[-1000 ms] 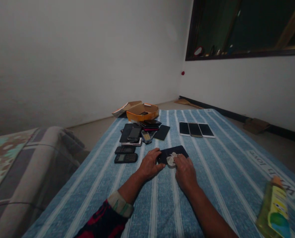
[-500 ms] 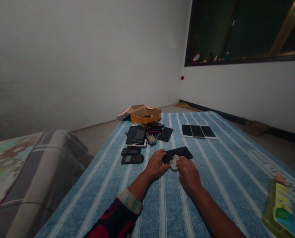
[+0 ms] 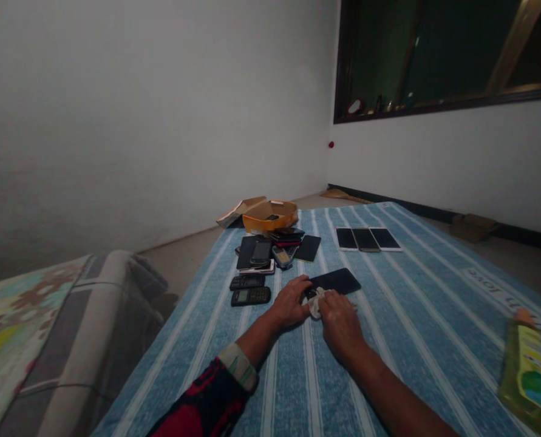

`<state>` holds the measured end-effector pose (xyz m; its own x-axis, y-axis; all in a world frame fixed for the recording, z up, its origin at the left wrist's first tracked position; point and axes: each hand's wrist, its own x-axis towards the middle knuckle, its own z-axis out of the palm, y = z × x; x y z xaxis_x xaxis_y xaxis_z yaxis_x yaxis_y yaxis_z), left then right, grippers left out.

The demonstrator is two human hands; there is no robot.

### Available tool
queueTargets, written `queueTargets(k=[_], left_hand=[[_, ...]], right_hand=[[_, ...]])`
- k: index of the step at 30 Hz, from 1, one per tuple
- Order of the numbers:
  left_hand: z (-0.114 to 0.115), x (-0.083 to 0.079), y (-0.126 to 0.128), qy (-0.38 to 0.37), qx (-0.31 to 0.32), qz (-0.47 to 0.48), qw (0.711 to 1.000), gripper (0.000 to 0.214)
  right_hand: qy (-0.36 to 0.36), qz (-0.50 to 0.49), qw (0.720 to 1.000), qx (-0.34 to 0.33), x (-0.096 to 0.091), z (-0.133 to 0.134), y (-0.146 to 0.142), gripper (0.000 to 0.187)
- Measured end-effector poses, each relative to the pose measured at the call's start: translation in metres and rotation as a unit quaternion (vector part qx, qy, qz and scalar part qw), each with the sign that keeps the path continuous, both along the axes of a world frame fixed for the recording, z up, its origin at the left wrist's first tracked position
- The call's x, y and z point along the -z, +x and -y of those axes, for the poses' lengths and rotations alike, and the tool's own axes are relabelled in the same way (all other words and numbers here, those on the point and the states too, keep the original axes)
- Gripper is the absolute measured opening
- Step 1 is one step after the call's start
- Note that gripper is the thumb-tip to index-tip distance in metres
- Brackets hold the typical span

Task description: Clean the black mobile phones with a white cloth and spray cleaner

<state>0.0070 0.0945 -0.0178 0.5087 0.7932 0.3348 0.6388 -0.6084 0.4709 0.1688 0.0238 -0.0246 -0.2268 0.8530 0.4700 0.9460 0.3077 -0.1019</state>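
A black smartphone lies flat on the blue striped cloth, its screen dark. My left hand grips its left end, thumb on the near side and fingers over the far corner. In my right hand a crumpled whitish wipe, tissue or cloth, is pinched at the phone's near left part. The curled fingers hide some of the wipe and of the phone's near edge. Left of my hands sit two black keypad phones, one behind the other.
Behind them is a pile of phones, with an open orange box beyond. Three smartphones lie side by side at the back right. A yellow-green bottle lies at the right front. A covered bed or seat stands left.
My right hand and the wipe have shifted slightly toward the phone's near left end. My left hand keeps its hold. The whole view has turned a little.
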Motion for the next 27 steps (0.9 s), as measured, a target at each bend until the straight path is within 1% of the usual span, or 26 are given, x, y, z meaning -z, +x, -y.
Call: queueTargets(k=[3,7,9,13,16,18,23,25,27], left_hand=[[-0.005,-0.005,-0.007,-0.030,0.033,0.020,0.999,0.048],[-0.009,-0.009,-0.012,-0.056,0.051,0.052,0.996,0.045],[-0.009,-0.010,-0.012,-0.056,0.052,0.054,0.996,0.046],[-0.006,-0.009,-0.012,-0.057,0.041,0.046,0.996,0.052],[-0.005,-0.008,-0.010,-0.053,0.035,0.043,0.997,0.054],[-0.006,-0.006,-0.009,-0.042,0.033,0.045,0.998,0.050],[-0.009,-0.002,-0.010,-0.025,0.039,0.050,0.998,0.044],[-0.010,-0.002,-0.011,-0.026,0.042,0.050,0.998,0.044],[-0.009,-0.003,-0.011,-0.026,0.046,0.050,0.997,0.043]], right_hand=[[0.003,0.011,1.000,-0.005,0.000,0.001,-0.003,0.028],[-0.010,0.005,1.000,-0.016,-0.002,0.003,-0.001,0.029],[-0.013,-0.002,1.000,-0.006,-0.003,0.003,0.003,0.031],[-0.019,-0.008,0.999,0.039,-0.002,0.000,0.011,0.036],[-0.010,-0.001,0.998,0.060,0.001,-0.001,0.011,0.037],[0.004,0.007,0.998,0.055,0.005,-0.001,0.005,0.035],[0.049,0.012,0.999,0.003,0.014,0.001,-0.014,0.032],[0.050,0.006,0.999,-0.013,0.014,0.003,-0.016,0.033],[0.032,-0.005,0.999,-0.017,0.010,0.004,-0.013,0.034]])
